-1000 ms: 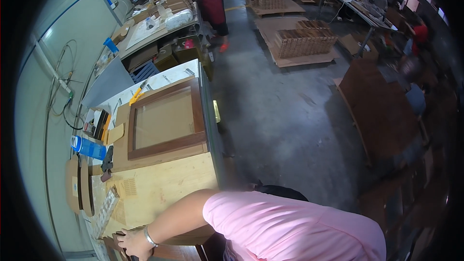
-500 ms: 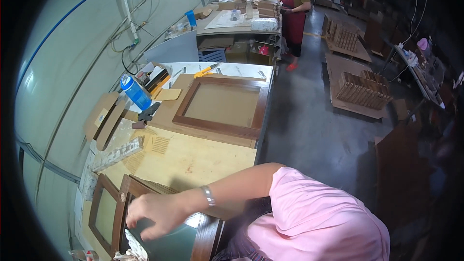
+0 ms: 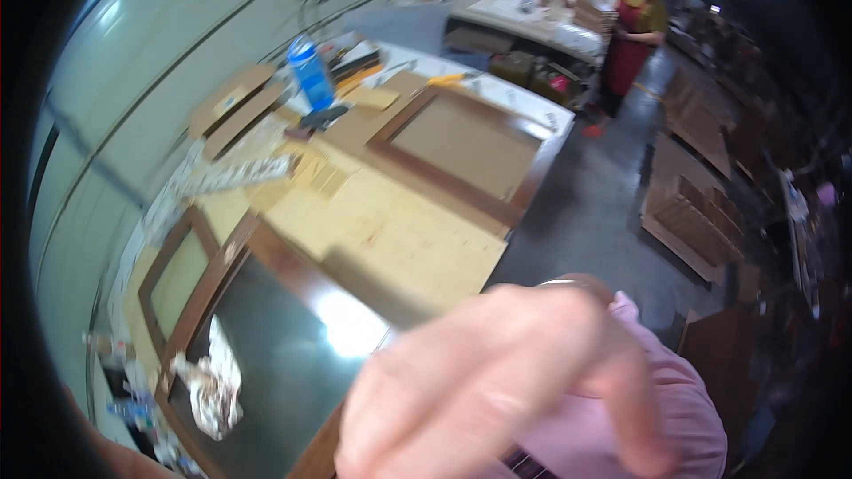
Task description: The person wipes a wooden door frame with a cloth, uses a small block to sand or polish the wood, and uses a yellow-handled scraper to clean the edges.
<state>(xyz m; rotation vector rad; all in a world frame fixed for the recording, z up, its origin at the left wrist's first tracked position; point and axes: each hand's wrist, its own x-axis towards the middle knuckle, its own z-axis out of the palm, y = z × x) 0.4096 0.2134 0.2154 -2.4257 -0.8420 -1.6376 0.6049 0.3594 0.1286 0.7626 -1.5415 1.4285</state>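
Fingers (image 3: 417,408) of right hand (image 3: 524,355) apart, glazed wooden frame (image 3: 280,359) beyond, one corner pointing away, long axis unclear

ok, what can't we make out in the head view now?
Head view:
Right hand: motion-blurred, cut by lower edge; grip unclear.
Left hand or forearm: lower edge crops it; which, unclear.
Glazed frame: right hand and lower edge hide part.
Small items, lower left: too blurred.

Brown cardboard on pale workbench (image 3: 417,244)
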